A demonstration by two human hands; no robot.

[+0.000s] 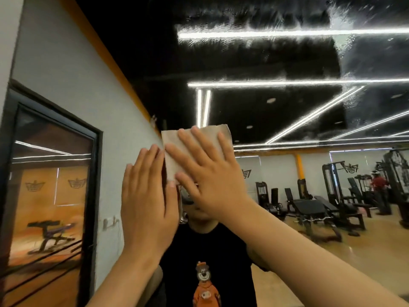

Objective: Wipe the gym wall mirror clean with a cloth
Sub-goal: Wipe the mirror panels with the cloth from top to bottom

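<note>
Setting: gym interior. A white wall point(73, 96) with an orange band along its top runs along the left and carries a dark door frame point(93, 173). The rest of the view is taken up by the mirror point(287, 63).

Mirror: large, fixed, rigid glass. It reflects ceiling light strips point(276, 33) and weight machines point(332, 196) far right. Hazy smears point(365, 16) show in the upper right, so that area is judged still unwiped.

Cloth point(171, 139): pale, thin, folded to a rough square. It lies flat against the glass near the mirror's left edge, about head height. Judged light, soft and limp, likely to bunch or slide if pressure is uneven. Best handled by a flat palm over its centre with the fingers spread toward the corners; pinching an edge would let the rest droop.

Right hand point(210, 173): fingers straight and splayed, pressing the cloth to the glass. It covers the cloth's lower right, leaving the top edge and a left strip exposed.

Left hand point(143, 196): fingers straight and together, holding nothing, laid flat just left of the cloth. Its fingertips are at the cloth's left edge; contact with the cloth cannot be confirmed.
</note>
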